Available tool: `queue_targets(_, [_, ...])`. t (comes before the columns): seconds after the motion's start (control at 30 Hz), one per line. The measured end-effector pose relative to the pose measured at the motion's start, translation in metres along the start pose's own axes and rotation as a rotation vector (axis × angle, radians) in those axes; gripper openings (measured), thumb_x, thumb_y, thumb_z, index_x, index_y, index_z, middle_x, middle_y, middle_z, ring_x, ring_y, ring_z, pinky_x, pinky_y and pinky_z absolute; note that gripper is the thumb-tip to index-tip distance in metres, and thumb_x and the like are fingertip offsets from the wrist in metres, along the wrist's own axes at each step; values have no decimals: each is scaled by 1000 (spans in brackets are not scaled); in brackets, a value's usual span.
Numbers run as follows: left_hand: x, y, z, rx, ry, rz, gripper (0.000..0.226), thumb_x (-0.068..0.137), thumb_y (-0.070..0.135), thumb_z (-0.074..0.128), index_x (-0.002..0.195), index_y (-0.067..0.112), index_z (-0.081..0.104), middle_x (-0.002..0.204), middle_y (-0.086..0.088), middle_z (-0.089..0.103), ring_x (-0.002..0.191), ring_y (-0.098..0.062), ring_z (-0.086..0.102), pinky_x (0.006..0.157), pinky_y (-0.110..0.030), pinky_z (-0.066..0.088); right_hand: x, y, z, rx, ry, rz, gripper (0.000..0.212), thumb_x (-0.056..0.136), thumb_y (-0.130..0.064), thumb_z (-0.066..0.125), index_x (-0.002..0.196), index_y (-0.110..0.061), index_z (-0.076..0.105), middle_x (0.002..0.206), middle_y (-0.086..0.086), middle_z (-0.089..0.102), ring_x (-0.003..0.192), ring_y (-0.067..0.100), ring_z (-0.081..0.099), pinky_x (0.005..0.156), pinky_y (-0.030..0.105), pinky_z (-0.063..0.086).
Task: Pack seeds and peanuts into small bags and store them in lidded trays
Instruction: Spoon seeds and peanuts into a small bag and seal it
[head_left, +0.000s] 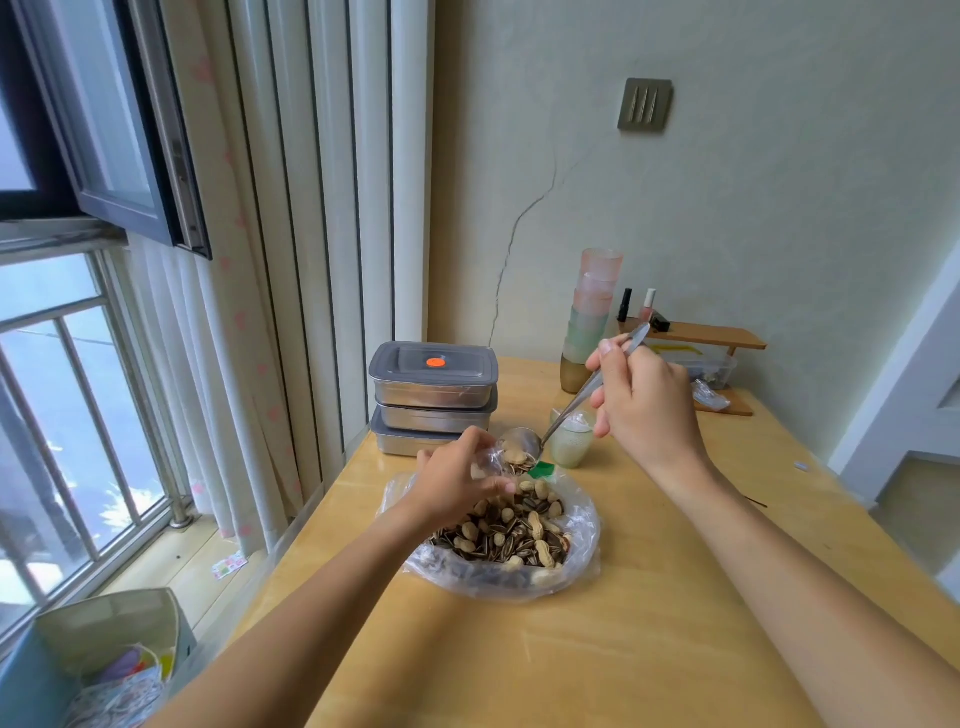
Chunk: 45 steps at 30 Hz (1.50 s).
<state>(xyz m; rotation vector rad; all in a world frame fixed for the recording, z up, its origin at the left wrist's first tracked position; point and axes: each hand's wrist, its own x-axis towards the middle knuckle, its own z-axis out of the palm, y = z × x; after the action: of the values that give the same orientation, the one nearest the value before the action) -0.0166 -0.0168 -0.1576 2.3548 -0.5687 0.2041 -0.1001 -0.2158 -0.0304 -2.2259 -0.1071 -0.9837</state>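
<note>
A large clear plastic bag (582, 551) full of sunflower seeds and peanuts (511, 535) lies open on the wooden table (597, 649). Just above its far rim my left hand (452, 488) pinches a small clear bag (491, 460) open. My right hand (641, 400) grips the handle of a metal spoon (522, 447). The spoon's bowl carries peanuts and seeds and tilts at the small bag's mouth. Three steel trays with grey lids (434, 397) are stacked at the table's far left.
A stack of pastel cups (589, 322) and a small frosted cup (571, 441) stand behind the big bag. A wooden shelf (711, 338) with small bottles sits by the wall. A box (104, 654) stands on the floor by the window.
</note>
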Motion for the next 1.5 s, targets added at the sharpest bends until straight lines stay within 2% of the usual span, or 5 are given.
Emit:
queue_targets(0.57, [7, 20, 13, -134, 176, -174, 67, 82, 59, 77, 128, 20, 47, 106, 11, 65, 101, -11, 57, 95, -38, 30, -7, -38, 1, -89, -147, -465, 33, 109, -29, 41, 100, -5, 62, 69, -5, 54, 53, 12, 55, 58, 41, 53])
queue_targets(0.8, [8, 16, 9, -152, 149, -228, 51, 80, 66, 75, 77, 29, 40, 74, 14, 53, 74, -10, 50, 79, -39, 36, -6, -40, -1, -87, -182, -561, 37, 109, -37, 36, 102, -10, 60, 68, -5, 53, 55, 15, 56, 54, 41, 51])
queue_targets(1.03, [3, 14, 4, -291, 165, -115, 47, 80, 61, 79, 98, 22, 59, 92, 8, 73, 83, -10, 69, 79, -42, 58, -8, -44, -2, -108, -120, -606, 37, 110, -36, 38, 103, -8, 61, 71, -1, 56, 52, 22, 56, 49, 43, 51])
queue_targets(1.37, [0, 17, -1, -362, 154, -96, 36, 89, 49, 76, 106, 21, 59, 98, 10, 73, 82, -7, 69, 68, -26, 52, -10, -44, -7, -70, -137, -606, 35, 109, -33, 41, 103, -7, 63, 72, -5, 55, 54, 18, 56, 51, 39, 50])
queue_targets(1.5, [-3, 13, -4, -374, 161, -92, 33, 93, 43, 73, 113, 18, 61, 105, 9, 74, 91, -4, 70, 80, -31, 59, -6, -32, -13, -60, -44, -470, 27, 110, -21, 48, 99, -4, 67, 61, -14, 53, 55, 12, 65, 56, 29, 52])
